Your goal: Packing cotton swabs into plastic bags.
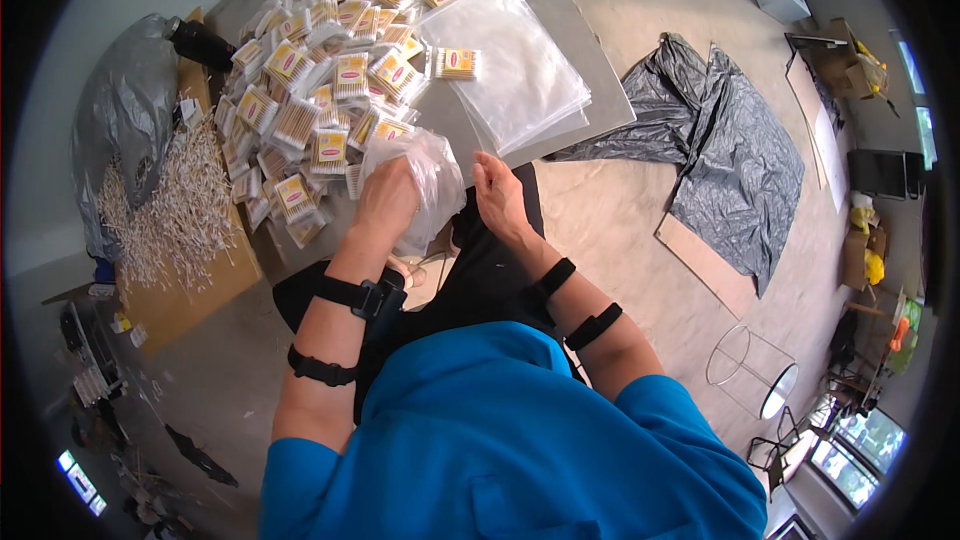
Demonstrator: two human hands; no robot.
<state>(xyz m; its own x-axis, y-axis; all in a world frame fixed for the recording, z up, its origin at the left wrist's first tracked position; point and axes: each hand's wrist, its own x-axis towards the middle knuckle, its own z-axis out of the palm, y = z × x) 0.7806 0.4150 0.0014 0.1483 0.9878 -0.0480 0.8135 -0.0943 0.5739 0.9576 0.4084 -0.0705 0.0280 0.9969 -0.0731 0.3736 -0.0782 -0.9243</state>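
Observation:
My left hand (386, 198) is curled at a clear plastic bag (436, 190), which hangs over the table's near edge and wraps partly over the fingers. Some fingertips are hidden by the film. Just right of the bag, my right hand (502, 200) is held up with its fingers extended and nothing in it. Beyond my hands lies a heap of small clear packs of cotton swabs (352, 75) with yellow labels. A single swab pack (457, 64) rests on a stack of flat clear plastic bags (530, 75) at the right.
Loose cotton swabs (175, 205) are piled on a brown board (245, 275) at the left, beside a grey plastic sack (120, 100). A black bottle (200, 44) stands near the heap. Black plastic sheeting (740, 150) covers part of the floor, with a wire-frame stand (752, 372) nearer me.

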